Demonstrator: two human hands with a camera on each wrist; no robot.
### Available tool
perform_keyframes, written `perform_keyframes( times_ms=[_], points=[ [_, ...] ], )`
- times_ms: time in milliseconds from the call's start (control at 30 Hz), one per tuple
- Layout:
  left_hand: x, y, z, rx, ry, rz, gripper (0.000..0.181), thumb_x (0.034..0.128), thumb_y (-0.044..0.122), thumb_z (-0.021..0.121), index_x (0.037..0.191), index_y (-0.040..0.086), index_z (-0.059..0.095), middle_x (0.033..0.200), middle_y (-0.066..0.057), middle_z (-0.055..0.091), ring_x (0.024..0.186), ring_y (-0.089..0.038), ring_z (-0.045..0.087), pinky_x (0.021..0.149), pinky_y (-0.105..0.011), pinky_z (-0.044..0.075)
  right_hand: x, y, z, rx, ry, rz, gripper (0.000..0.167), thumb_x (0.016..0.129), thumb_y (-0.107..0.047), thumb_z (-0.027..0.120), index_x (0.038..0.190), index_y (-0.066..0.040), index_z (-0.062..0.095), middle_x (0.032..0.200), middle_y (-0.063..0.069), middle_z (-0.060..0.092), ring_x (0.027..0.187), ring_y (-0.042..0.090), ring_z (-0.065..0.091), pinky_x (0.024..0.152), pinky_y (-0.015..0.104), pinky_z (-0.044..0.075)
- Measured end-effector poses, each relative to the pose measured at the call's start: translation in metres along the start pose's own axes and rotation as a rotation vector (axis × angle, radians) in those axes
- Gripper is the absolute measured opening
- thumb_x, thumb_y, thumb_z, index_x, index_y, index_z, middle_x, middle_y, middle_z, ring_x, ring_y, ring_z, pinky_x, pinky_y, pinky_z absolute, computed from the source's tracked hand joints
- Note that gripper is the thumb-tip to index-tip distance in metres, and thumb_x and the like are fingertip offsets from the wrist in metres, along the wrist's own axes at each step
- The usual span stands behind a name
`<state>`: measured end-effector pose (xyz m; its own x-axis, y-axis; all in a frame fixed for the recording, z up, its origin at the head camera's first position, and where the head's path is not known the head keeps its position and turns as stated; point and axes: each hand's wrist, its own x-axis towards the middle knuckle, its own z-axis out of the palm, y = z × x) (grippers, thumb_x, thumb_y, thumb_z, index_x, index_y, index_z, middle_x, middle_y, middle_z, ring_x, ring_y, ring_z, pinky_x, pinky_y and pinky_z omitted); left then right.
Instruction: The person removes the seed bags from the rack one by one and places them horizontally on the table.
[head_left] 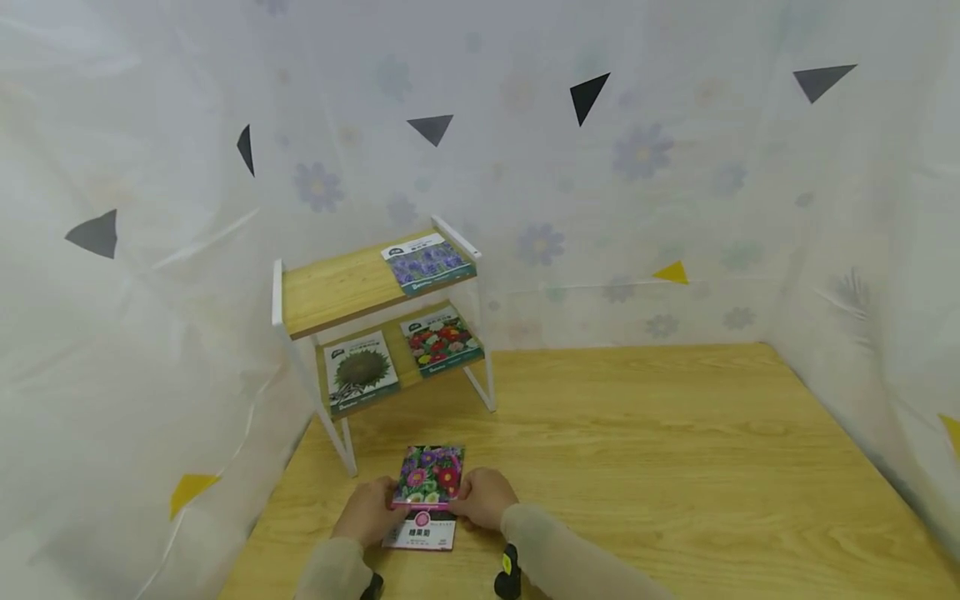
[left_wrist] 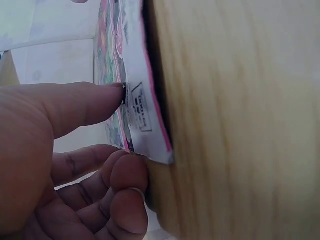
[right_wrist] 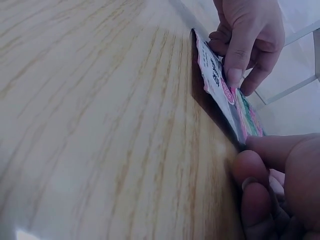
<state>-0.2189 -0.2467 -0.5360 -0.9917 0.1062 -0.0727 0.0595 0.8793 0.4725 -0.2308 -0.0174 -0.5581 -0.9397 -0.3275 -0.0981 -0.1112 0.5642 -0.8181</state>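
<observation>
A flower seed packet (head_left: 431, 475) lies at the front of the wooden table, its top half a photo of pink, purple and red blooms, its lower half a white label. My left hand (head_left: 367, 512) pinches its left edge; in the left wrist view the thumb (left_wrist: 95, 102) presses on the face while curled fingers sit at the edge. On the opposite edge, my right hand (head_left: 485, 498) pinches the packet between thumb and fingers. The right wrist view shows the packet (right_wrist: 220, 82) slightly raised off the wood along its near edge, with both hands on it.
A two-tier wooden shelf (head_left: 337, 287) with white legs stands behind the hands. A purple-flower packet (head_left: 427, 262) rests on its top tier; a green-plant packet (head_left: 362, 372) and a red-flower packet (head_left: 441, 340) lie below. White patterned sheeting (head_left: 517, 167) encloses the table (head_left: 660, 450).
</observation>
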Motion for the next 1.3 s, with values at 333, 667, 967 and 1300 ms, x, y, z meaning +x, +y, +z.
perform_keyframes(
  times_ms=[333,667,967,1300],
  points=[
    [-0.003,-0.012,0.007,-0.094,0.012,0.012,0.046,0.0818,0.025,0.077,0.117,-0.001,0.062,0.067,0.000,0.050,0.056,-0.014,0.043,0.050,-0.029,0.035,0.002,0.005,0.003,0.072,0.003,-0.009,0.024,0.082,-0.019,0.075,0.066,-0.014,0.059,0.051,-0.004,0.060,0.043,0.009,0.058,0.046,0.024,0.047],
    [-0.004,-0.005,0.005,-0.110,0.045,-0.043,0.048,0.0868,0.028,0.072,0.122,-0.003,0.059,0.069,0.001,0.052,0.059,-0.014,0.046,0.056,-0.030,0.039,0.001,0.004,-0.004,0.138,-0.077,0.033,0.020,0.087,-0.022,0.071,0.072,-0.012,0.063,0.059,0.001,0.064,0.053,0.015,0.062,0.051,0.026,0.045],
    [-0.004,0.023,-0.020,-0.216,0.157,-0.022,0.045,0.0914,0.026,0.067,0.127,0.001,0.058,0.073,0.000,0.051,0.055,-0.012,0.044,0.051,-0.027,0.037,0.000,-0.015,-0.030,0.170,-0.075,-0.062,0.014,0.092,-0.016,0.065,0.079,-0.010,0.065,0.068,0.008,0.065,0.056,0.016,0.059,0.049,0.027,0.047],
    [-0.006,0.054,-0.060,-0.211,0.312,0.130,0.034,0.0914,0.018,0.067,0.121,0.002,0.062,0.077,0.000,0.055,0.064,-0.013,0.048,0.060,-0.028,0.043,0.009,-0.054,-0.090,0.216,-0.042,-0.140,0.010,0.095,-0.016,0.060,0.095,-0.007,0.064,0.079,0.005,0.063,0.073,0.031,0.067,0.068,0.045,0.056]
  ],
)
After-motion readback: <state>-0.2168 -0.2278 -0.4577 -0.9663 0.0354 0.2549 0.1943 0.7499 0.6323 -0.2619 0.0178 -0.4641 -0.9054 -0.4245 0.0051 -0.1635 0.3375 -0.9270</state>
